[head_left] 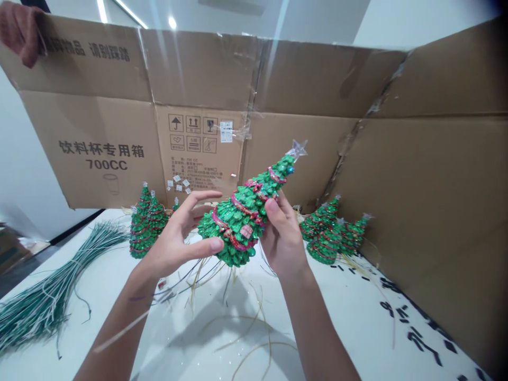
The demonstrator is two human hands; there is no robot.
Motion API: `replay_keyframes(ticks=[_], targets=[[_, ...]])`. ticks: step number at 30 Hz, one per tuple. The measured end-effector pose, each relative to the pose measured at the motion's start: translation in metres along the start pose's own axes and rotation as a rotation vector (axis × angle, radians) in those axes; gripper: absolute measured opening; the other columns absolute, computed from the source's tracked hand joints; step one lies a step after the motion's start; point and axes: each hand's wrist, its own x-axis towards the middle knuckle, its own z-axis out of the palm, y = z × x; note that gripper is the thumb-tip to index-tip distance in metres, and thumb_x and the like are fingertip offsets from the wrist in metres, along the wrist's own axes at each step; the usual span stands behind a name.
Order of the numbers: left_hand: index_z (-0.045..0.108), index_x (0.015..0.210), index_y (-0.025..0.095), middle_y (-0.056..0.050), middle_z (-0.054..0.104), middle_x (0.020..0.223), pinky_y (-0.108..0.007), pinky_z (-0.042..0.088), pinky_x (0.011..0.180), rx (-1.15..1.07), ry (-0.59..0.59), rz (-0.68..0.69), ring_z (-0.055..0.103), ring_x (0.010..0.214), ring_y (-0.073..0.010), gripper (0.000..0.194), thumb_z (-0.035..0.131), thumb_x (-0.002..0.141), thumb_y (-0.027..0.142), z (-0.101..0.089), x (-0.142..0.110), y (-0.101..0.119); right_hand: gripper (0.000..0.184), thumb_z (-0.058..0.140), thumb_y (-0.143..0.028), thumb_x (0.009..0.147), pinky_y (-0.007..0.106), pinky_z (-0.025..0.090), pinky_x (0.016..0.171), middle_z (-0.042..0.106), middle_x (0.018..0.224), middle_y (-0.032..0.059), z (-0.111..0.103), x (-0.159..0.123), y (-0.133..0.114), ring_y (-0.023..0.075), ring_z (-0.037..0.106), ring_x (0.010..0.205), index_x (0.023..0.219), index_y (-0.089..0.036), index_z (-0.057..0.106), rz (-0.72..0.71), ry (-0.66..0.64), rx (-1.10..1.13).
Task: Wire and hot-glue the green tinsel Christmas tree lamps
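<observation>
A small green glittery Christmas tree figurine (242,211) is held up, tilted, above the white table. Pink-red garlands wind around it, a small pink gift sits on its side, and a clear star (297,150) tops it. My right hand (284,233) grips its upper right side, with the thumb across the front. At the wide base is my left hand (178,235), curved around it; the thumb lies at the base's front edge and some fingers pass behind, while the index finger stands apart from the tree. Thin wires or strands (226,286) show below the base.
More small trees stand at the back left (143,227) and back right (329,233). A bundle of green wires (71,270) lies on the left. Cardboard walls (206,74) enclose the table (178,349). Black scraps (420,338) lie along the right edge; yellowish strands (262,312) in front.
</observation>
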Motion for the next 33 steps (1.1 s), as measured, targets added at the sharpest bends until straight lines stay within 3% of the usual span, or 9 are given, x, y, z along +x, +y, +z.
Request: replay_keyframes(ticks=[6, 13, 19, 24, 29, 33], targets=[[0.052, 0.151, 0.046, -0.001, 0.058, 0.162, -0.048, 0.048, 0.121, 0.167, -0.115, -0.083, 0.058, 0.147, -0.0308, 0.068, 0.085, 0.092, 0.045, 0.001, -0.003, 0.006, 0.028, 0.089, -0.047, 0.086, 0.050, 0.063, 0.100, 0.080, 0.112, 0.0029, 0.004, -0.002, -0.002, 0.0307, 0.074, 0.116, 0.106, -0.034, 0.076, 0.050, 0.030, 0.048], [0.049, 0.154, 0.045, 0.000, 0.051, 0.166, -0.048, 0.045, 0.123, 0.395, -0.059, -0.005, 0.054, 0.147, -0.0294, 0.063, 0.076, 0.098, 0.053, 0.000, -0.010, 0.022, 0.024, 0.091, -0.043, 0.085, 0.047, 0.063, 0.098, 0.079, 0.104, 0.0020, 0.004, 0.000, -0.001, 0.0268, 0.076, 0.101, 0.100, -0.031, 0.076, 0.052, 0.039, 0.048], [0.043, 0.157, 0.040, -0.001, 0.053, 0.160, -0.043, 0.045, 0.122, 0.650, -0.015, 0.097, 0.054, 0.145, -0.0276, 0.072, 0.079, 0.095, 0.049, 0.012, -0.014, 0.036, 0.025, 0.090, -0.044, 0.087, 0.044, 0.061, 0.100, 0.079, 0.106, 0.0015, 0.007, -0.002, 0.000, 0.0255, 0.075, 0.104, 0.103, -0.030, 0.076, 0.074, 0.094, 0.057], [0.038, 0.160, 0.034, -0.007, 0.053, 0.159, -0.047, 0.046, 0.120, 0.825, 0.041, 0.165, 0.053, 0.145, -0.0333, 0.093, 0.086, 0.086, 0.062, 0.029, -0.013, 0.033, 0.038, 0.089, -0.051, 0.086, 0.046, 0.061, 0.102, 0.079, 0.118, 0.0031, 0.012, -0.007, 0.002, 0.0283, 0.074, 0.114, 0.112, -0.031, 0.070, 0.102, 0.180, 0.023], [0.047, 0.155, 0.034, -0.007, 0.062, 0.152, -0.047, 0.051, 0.114, 0.772, 0.140, 0.183, 0.060, 0.138, -0.0338, 0.083, 0.088, 0.086, 0.059, 0.032, -0.008, 0.026, 0.040, 0.085, -0.054, 0.089, 0.048, 0.062, 0.100, 0.077, 0.125, 0.0043, 0.013, -0.009, -0.002, 0.0301, 0.072, 0.121, 0.118, -0.033, 0.067, 0.126, 0.129, 0.035], [0.056, 0.152, 0.037, -0.004, 0.065, 0.150, -0.046, 0.053, 0.115, 0.548, 0.137, 0.104, 0.064, 0.136, -0.0333, 0.090, 0.099, 0.074, 0.053, 0.019, -0.008, 0.024, 0.031, 0.078, -0.052, 0.093, 0.050, 0.061, 0.100, 0.078, 0.124, 0.0049, 0.006, -0.006, -0.011, 0.0312, 0.072, 0.122, 0.114, -0.031, 0.069, 0.118, 0.016, -0.015]])
